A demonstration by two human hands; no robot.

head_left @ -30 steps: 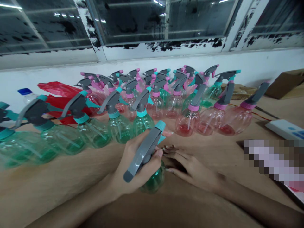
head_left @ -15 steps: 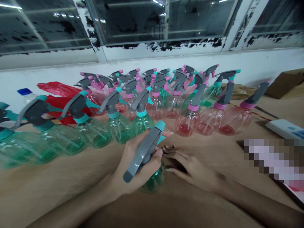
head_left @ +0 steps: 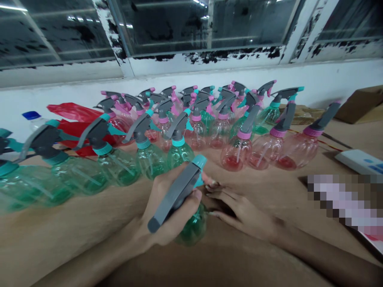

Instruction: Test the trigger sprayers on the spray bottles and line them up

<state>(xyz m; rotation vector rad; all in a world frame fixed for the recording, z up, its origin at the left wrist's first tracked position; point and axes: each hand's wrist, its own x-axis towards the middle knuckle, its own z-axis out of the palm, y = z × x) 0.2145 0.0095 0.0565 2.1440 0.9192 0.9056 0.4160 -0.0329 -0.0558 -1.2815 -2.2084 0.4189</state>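
Two bare hands meet over a desk [head_left: 74, 231]. The left hand [head_left: 176, 223] grips a green spray bottle [head_left: 193, 229] around the neck, just below its gray spray head [head_left: 176, 195], directly in front of the person; the turquoise nozzle [head_left: 200, 161] points away and to the right. The right hand [head_left: 243, 209] rests palm down beside it, fingers loosely bent around nothing visible, its fingertips close to those of the left; whether they touch is hard to tell.

The hold looks secure, and handling the bottle well appears to call for an even squeeze at the neck, with the base kept low and level and no stray pressure on the turquoise trigger [head_left: 198, 180]. The collar is hidden by the fingers, so how well it sits cannot be told. The right hand is well placed to brace the round body should it rock.

Beyond the knuckles, a row of green bottles [head_left: 118, 169] runs left and pink bottles [head_left: 236, 157] stand to the right, near enough that any move forward seems to need care to avoid snagging their spray heads. Farther back, more sprayers crowd together, with a red plastic bag [head_left: 74, 111] to the left and a cardboard box [head_left: 362, 105] to the right, below dark windows [head_left: 170, 28].
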